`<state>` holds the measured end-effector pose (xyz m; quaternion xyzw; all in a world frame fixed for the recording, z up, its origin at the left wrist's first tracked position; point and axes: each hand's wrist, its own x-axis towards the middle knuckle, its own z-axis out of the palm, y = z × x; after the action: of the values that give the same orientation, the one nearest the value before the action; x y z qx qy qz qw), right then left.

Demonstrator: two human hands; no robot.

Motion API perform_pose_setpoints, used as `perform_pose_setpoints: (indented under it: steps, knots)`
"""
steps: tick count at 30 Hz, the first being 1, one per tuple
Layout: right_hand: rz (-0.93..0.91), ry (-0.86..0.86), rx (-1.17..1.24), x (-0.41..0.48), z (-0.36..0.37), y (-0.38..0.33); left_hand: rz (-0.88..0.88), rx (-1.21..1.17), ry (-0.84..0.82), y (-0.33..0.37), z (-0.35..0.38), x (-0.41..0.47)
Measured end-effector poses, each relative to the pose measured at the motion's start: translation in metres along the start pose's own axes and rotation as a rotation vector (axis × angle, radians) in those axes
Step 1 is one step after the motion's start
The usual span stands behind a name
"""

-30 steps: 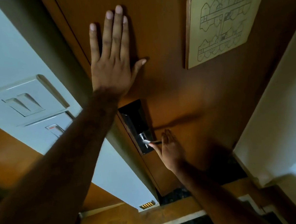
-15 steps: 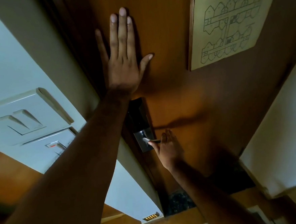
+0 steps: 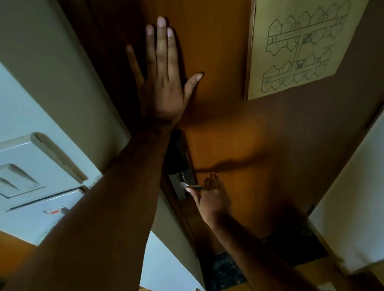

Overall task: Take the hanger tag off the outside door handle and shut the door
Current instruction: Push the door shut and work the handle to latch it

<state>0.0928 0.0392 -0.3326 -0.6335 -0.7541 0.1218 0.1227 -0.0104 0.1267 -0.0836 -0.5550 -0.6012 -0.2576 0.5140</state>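
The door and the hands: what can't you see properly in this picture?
- Hanger tag: nowhere in the head view; the door shows only its inside face.
- Lock plate: its upper part is dark and partly behind the left forearm.
- Handle: the right hand covers part of it.
- Framed floor plan: its lettering is too small to read.

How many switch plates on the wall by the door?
2, both left of the door frame: the upper switch plate with rockers, and the lower switch plate with a red mark, partly behind the left forearm. More may be hidden.
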Motion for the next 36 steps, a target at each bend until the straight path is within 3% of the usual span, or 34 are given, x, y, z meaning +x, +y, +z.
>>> perform_pose_setpoints:
  steps: [20, 36]
  knots:
    - [0.013, 0.063, 0.055, 0.023, 0.003, -0.006, -0.06, -0.031, 0.172, 0.005, 0.043, 0.006]
    - [-0.24, -0.052, -0.288, 0.034, -0.044, -0.002, -0.065, -0.052, 0.149, 0.003, 0.051, 0.002]
